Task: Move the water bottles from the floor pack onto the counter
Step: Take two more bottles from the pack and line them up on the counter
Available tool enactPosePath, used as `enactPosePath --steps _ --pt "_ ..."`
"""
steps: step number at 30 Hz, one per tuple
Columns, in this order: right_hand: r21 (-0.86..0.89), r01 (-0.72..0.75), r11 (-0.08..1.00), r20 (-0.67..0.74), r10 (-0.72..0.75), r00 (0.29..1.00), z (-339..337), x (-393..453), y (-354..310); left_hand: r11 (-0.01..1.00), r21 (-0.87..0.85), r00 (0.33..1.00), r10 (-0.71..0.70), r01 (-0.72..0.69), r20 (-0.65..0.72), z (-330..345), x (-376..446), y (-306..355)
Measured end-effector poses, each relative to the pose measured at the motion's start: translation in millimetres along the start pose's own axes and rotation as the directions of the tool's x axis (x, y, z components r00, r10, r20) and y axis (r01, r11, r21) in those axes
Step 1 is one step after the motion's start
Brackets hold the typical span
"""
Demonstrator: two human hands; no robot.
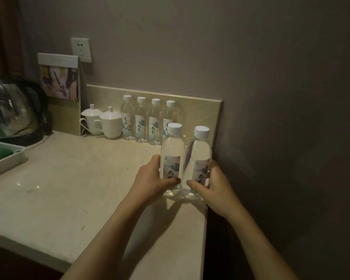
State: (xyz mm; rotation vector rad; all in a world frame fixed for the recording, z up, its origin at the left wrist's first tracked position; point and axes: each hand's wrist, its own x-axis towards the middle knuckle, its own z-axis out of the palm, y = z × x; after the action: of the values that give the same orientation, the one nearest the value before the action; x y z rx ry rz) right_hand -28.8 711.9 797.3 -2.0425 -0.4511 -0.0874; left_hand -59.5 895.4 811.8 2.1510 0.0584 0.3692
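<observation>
Two clear water bottles with white caps stand side by side on the beige counter [73,190], near its right edge. My left hand [152,178] is wrapped around the left bottle [172,150]. The right bottle [199,152], tilted slightly, is gripped by my right hand [214,184]. Both bottle bases touch or nearly touch the counter. Several more of the same bottles [148,120] stand in a row against the back splash. The floor pack is out of view.
Two white lidded cups [103,122] stand left of the bottle row. A glass kettle [12,110] and a white tray [6,158] occupy the left. A standing card [59,77] and a wall socket [81,49] are behind. The wall closes the right side.
</observation>
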Motion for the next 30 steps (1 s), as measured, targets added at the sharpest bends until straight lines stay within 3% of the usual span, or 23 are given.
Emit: enactPosePath --steps 7,15,30 --pt "-0.042 -0.036 0.998 -0.159 0.029 0.987 7.0 18.4 4.4 1.000 -0.008 1.000 -0.023 0.023 -0.005 7.0 15.7 1.8" --pt "-0.204 -0.022 0.979 -0.200 -0.020 0.980 2.7 23.8 7.2 1.000 0.004 0.993 -0.028 0.028 -0.118 25.4 28.9 -0.5" --pt "-0.228 -0.176 0.958 -0.273 0.111 0.956 2.4 72.2 15.8 0.994 0.101 0.972 -0.013 0.038 -0.234 51.0 76.3 0.1"
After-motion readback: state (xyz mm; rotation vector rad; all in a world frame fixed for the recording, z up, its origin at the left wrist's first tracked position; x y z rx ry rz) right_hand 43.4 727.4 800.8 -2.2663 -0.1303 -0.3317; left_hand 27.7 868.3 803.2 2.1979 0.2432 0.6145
